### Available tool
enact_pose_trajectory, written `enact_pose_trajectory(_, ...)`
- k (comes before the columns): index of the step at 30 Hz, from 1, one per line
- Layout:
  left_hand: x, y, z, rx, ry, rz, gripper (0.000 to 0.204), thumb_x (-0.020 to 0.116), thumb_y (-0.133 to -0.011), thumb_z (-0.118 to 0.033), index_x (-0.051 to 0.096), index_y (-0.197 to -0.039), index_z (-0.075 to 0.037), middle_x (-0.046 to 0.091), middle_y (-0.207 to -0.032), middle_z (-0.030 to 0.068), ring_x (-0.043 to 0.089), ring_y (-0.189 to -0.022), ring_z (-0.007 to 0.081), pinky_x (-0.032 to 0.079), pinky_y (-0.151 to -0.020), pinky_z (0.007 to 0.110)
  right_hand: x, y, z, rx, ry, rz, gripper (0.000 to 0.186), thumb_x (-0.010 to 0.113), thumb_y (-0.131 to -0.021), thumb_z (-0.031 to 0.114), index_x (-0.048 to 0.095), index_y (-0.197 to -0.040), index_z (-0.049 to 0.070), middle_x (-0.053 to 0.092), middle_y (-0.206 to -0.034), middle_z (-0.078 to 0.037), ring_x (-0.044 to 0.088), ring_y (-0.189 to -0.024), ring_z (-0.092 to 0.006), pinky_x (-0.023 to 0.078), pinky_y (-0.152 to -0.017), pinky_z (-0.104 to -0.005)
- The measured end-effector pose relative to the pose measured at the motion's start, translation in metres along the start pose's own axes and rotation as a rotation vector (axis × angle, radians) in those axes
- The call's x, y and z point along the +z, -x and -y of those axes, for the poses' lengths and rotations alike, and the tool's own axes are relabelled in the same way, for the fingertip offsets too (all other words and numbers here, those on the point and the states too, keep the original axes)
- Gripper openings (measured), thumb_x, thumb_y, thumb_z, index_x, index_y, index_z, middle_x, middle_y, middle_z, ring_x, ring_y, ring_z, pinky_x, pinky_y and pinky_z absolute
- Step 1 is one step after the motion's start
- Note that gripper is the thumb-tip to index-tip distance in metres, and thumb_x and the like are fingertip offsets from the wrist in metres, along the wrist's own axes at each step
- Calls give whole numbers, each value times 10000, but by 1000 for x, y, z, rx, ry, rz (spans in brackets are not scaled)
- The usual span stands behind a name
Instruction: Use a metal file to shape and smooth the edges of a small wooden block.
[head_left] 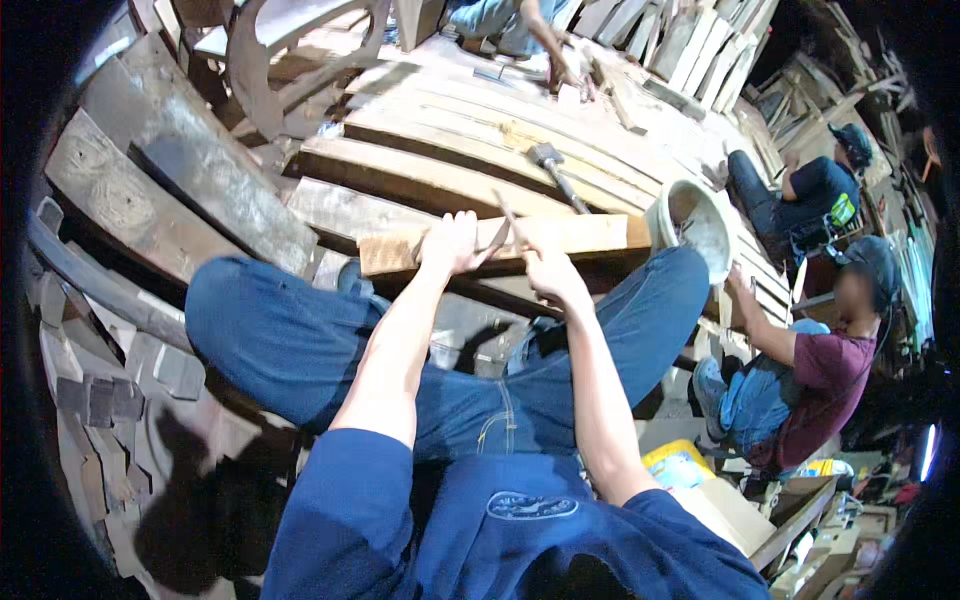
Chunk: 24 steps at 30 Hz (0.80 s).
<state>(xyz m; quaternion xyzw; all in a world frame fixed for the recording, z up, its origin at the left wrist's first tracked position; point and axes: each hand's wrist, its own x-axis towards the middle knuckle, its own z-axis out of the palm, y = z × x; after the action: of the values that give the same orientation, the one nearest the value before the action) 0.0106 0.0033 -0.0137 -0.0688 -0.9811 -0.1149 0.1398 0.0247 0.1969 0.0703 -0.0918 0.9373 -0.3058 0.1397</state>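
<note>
A squared wooden beam (590, 233) lies crosswise in front of me, above my knees. My left hand (455, 243) is closed over the beam's left part, and a flat brownish piece (492, 238) shows beside its fingers. Whether that hand grips the piece or the beam I cannot tell. In my right hand (548, 272), closed over the middle of the beam, is a thin pointed tool (507, 208) that slants up and to the left. Its exact kind is unclear. Just beyond the beam, a hammer with a dark, blocky head (545, 154) lies on the boards.
A pale bucket (722, 235) stands at the beam's right end. Long planks (420, 175) stretch out ahead, and weathered timbers (190, 190) lie at left. One person (830, 360) sits close on the right, another (800, 190) farther back; a third person's arm (548, 45) reaches down ahead.
</note>
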Motion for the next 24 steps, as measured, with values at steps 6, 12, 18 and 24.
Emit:
enact_pose_trajectory(6, 0, 0, -4, 104, -101, -22, 635, 673, -720, -590, 562, -960, -13, 610, -889, 181, 626, -824, 328, 525, -702, 428, 6, -2, -20, -190, 108, -87, 331, 419, -952, 257, 590, -1111, 23, 645, -843, -283, 640, -803, -441, 508, -732, -513)
enact_pose_trajectory(12, 8, 3, -1, 122, -57, -67, 670, 645, -738, -619, 562, -967, 5, 609, -899, 180, 618, -815, 348, 527, -704, 444, 14, 7, -31, -172, 159, -160, 321, 441, -930, 238, 585, -1157, 62, 652, -897, -265, 658, -809, -404, 526, -731, -467)
enact_pose_trajectory(18, 10, -6, -5, 150, -100, -173, 690, 663, -708, -596, 574, -1012, 16, 614, -882, 187, 624, -812, 340, 526, -712, 437, 8, -21, -25, -61, 140, -37, 342, 391, -951, 251, 586, -1140, 42, 639, -663, -206, 633, -497, -283, 511, -488, -401)
enact_pose_trajectory(24, 1, -3, 6, 73, -93, -8, 641, 655, -730, -603, 543, -947, -11, 604, -888, 166, 611, -819, 334, 523, -717, 423, 10, 42, -7, -75, 147, -62, 320, 420, -922, 213, 526, -1168, 39, 627, -945, -314, 610, -929, -459, 478, -837, -532)
